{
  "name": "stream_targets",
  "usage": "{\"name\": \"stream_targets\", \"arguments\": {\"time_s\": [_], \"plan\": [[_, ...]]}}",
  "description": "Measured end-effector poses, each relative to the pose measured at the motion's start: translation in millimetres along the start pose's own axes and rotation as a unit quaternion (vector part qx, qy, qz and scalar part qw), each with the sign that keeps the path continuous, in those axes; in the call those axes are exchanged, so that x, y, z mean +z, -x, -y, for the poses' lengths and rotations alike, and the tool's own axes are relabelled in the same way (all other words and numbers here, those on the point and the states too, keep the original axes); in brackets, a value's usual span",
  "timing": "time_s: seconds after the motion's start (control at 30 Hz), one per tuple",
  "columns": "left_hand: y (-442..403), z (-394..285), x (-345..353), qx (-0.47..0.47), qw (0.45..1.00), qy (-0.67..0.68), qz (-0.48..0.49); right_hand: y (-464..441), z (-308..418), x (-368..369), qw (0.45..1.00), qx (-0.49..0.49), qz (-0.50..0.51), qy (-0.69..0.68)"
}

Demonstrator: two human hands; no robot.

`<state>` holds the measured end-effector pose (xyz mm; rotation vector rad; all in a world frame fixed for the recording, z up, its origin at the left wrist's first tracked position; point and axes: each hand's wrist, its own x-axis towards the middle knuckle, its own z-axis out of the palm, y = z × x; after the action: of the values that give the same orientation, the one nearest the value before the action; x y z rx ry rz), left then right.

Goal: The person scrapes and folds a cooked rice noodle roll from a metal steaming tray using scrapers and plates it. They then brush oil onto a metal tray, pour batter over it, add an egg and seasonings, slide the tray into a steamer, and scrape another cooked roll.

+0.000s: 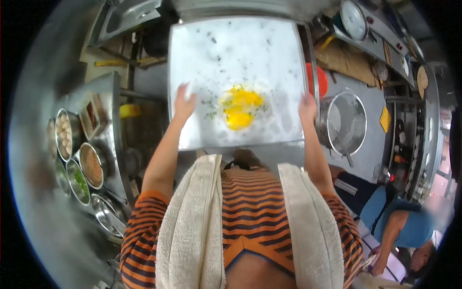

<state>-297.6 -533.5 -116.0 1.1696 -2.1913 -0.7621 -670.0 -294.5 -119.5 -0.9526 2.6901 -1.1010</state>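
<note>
1. Metal bowls [76,129] hold pale eggs [63,134] and greens [80,180].
2. Yellow egg [239,119] spreads glossy, green-flecked, on our pale tabletop [240,43].
3. Our left hand [184,103], open, is well apart from our right hand [308,109], whose grip we cannot tell.

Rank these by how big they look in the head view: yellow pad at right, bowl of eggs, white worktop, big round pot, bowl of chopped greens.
1. White worktop
2. Big round pot
3. Bowl of eggs and bowl of chopped greens: too alike to rank
4. Yellow pad
</note>
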Motion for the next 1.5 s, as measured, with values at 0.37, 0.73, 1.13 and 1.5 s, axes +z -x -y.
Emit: {"name": "stream_targets", "arguments": {"time_s": [0.37, 0.73, 1.13, 1.5], "plan": [[99.5, 80.5, -37.8, -0.495, 0.867, 0.052, 0.031, 30.9, -84.6, -21.7, 0.953, 0.287, 0.093, 0.026], [43.7, -31.4, -77.4, -0.502, 0.860, -0.020, -0.084, 18.0, -31.4, -64.3, 0.948, 0.316, -0.010, 0.033], [-55.6, -1.9, -44.7, -0.447, 0.890, -0.003, -0.096, -73.9, -32.9, -14.7, 0.957, 0.281, -0.036, -0.068], [-135.6, -41.4, -47.0, -0.110, 0.990, 0.017, -0.087, -242.6, 64.2, 48.7, 0.980, -0.059, -0.043, -0.184]]}}
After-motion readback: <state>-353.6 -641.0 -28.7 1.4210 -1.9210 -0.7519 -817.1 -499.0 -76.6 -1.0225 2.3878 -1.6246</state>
